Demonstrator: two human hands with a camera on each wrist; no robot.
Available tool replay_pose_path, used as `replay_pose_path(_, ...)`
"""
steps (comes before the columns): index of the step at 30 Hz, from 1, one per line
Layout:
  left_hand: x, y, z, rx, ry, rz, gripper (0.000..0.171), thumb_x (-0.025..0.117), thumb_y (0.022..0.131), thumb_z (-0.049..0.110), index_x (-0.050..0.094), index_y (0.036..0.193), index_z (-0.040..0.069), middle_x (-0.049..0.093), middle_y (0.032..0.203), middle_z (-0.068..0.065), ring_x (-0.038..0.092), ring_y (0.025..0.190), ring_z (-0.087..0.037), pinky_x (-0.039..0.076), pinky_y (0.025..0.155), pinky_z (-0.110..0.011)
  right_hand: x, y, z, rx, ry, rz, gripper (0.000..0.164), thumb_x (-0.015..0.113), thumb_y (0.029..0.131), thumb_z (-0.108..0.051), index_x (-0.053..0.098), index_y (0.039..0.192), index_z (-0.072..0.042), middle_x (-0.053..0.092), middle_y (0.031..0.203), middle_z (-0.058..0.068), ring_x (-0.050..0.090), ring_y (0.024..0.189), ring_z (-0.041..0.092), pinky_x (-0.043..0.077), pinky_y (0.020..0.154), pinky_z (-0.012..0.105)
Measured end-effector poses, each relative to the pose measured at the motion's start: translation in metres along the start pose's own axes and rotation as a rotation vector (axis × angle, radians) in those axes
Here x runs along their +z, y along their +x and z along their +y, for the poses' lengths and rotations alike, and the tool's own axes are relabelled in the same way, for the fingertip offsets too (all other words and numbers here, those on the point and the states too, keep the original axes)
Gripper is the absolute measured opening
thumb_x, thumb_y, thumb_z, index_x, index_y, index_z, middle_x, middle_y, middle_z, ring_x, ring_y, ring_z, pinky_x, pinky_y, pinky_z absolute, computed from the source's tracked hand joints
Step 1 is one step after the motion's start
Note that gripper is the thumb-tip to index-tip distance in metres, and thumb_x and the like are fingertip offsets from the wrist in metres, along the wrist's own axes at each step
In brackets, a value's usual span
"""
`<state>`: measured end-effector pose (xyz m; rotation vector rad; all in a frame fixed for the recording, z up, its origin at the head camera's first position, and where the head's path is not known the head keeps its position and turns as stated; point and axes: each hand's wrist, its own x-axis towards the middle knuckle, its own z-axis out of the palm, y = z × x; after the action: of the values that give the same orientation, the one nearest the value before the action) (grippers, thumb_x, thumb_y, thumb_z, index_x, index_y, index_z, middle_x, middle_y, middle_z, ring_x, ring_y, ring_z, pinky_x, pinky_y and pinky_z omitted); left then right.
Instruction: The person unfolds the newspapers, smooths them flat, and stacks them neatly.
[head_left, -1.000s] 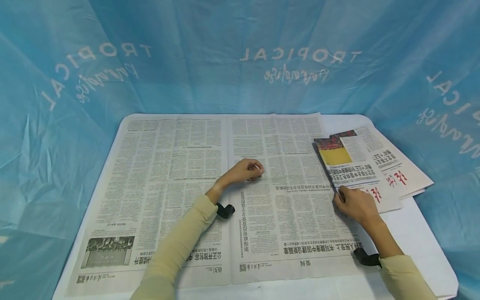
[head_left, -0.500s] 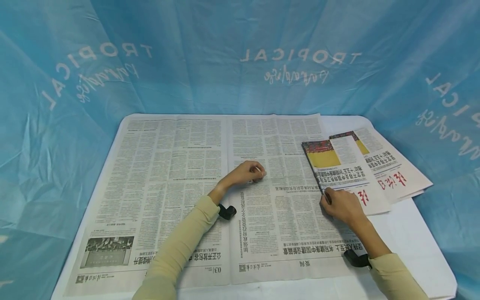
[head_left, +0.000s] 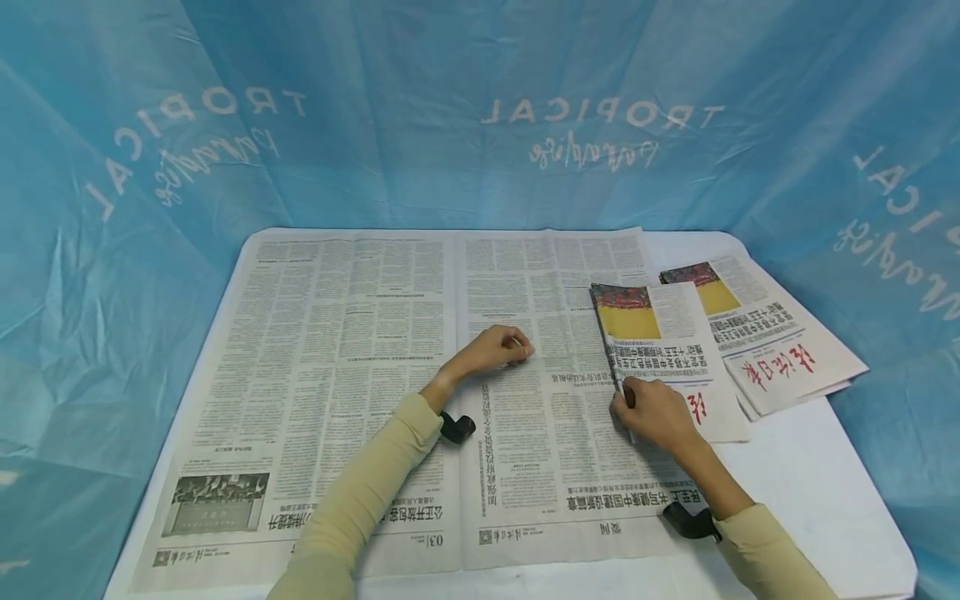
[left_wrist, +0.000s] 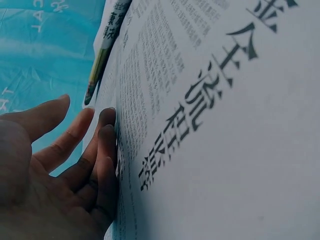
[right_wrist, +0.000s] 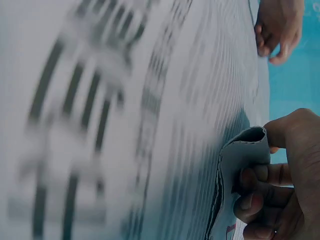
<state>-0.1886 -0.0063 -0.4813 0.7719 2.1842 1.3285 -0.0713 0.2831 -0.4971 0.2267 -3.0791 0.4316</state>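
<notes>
My right hand grips the left edge of a folded newspaper with a yellow and red picture. In the right wrist view, thumb and fingers hold the rolled fold of that folded newspaper. Beneath it, a large open newspaper lies flat across the table. My left hand rests on the open sheet near its centre fold, fingers loosely bent and holding nothing. The left wrist view shows the left hand with its fingertips against the printed page. The folded newspaper's far side is partly hidden by my right hand.
More folded newspapers lie fanned at the table's right side. The white table has a rounded far edge. A blue curtain printed with white lettering surrounds it on the back and both sides.
My right hand has drawn the folded newspaper leftward, away from the other folded papers and further over the open sheet. My left hand has barely shifted.
</notes>
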Motion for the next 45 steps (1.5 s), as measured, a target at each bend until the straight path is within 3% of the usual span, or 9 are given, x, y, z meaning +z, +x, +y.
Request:
replay_pose_path(9, 0.003, -0.001, -0.001, -0.026, 0.014, 0.039, 0.024, 0.058, 0.098, 0.016, 0.067, 0.11, -0.003, 0.07, 0.092, -0.015, 0.064, 0.078, -0.017, 0.047, 0.067, -0.02, 0.008, 0.004, -0.029, 0.003, 0.095, -0.003, 0.034, 0.059, 0.089, -0.016, 0.041, 0.061, -0.015, 0.029, 0.048, -0.005, 0.025, 0.042, 0.01, 0.02, 0.042, 0.025)
replay_pose_path(21, 0.009, 0.001, 0.003, -0.099, 0.052, 0.114, 0.025, 0.059, 0.099, 0.021, 0.067, 0.108, -0.001, 0.07, 0.089, -0.01, 0.065, 0.076, -0.014, 0.048, 0.069, -0.022, 0.018, 0.009, -0.059, -0.01, 0.122, -0.043, 0.033, 0.06, 0.087, -0.019, 0.042, 0.06, -0.016, 0.032, 0.049, -0.005, 0.028, 0.042, 0.01, 0.022, 0.043, 0.025)
replay_pose_path(29, 0.015, 0.002, 0.004, -0.1, 0.126, 0.138, 0.029, 0.059, 0.099, 0.026, 0.071, 0.106, 0.0, 0.07, 0.089, -0.009, 0.056, 0.068, -0.01, 0.044, 0.066, -0.021, 0.02, 0.011, -0.077, -0.011, 0.171, -0.059, 0.031, 0.06, 0.088, -0.018, 0.044, 0.061, -0.015, 0.035, 0.048, -0.006, 0.03, 0.042, 0.009, 0.023, 0.043, 0.025)
replay_pose_path(39, 0.019, 0.0, 0.012, -0.117, 0.151, 0.144, 0.035, 0.057, 0.099, 0.032, 0.072, 0.103, 0.001, 0.071, 0.088, -0.01, 0.053, 0.064, -0.01, 0.044, 0.065, -0.021, 0.025, 0.009, -0.095, -0.045, 0.139, -0.056, 0.033, 0.062, 0.087, -0.019, 0.044, 0.06, -0.016, 0.034, 0.048, -0.007, 0.029, 0.042, 0.007, 0.021, 0.042, 0.023)
replay_pose_path(45, 0.023, 0.002, 0.009, -0.138, 0.176, 0.204, 0.036, 0.057, 0.099, 0.036, 0.076, 0.097, 0.005, 0.073, 0.086, -0.008, 0.055, 0.061, -0.009, 0.042, 0.06, -0.021, 0.028, 0.007, -0.103, -0.066, 0.114, -0.068, 0.034, 0.063, 0.087, -0.019, 0.043, 0.059, -0.017, 0.033, 0.048, -0.008, 0.027, 0.042, 0.006, 0.02, 0.042, 0.022)
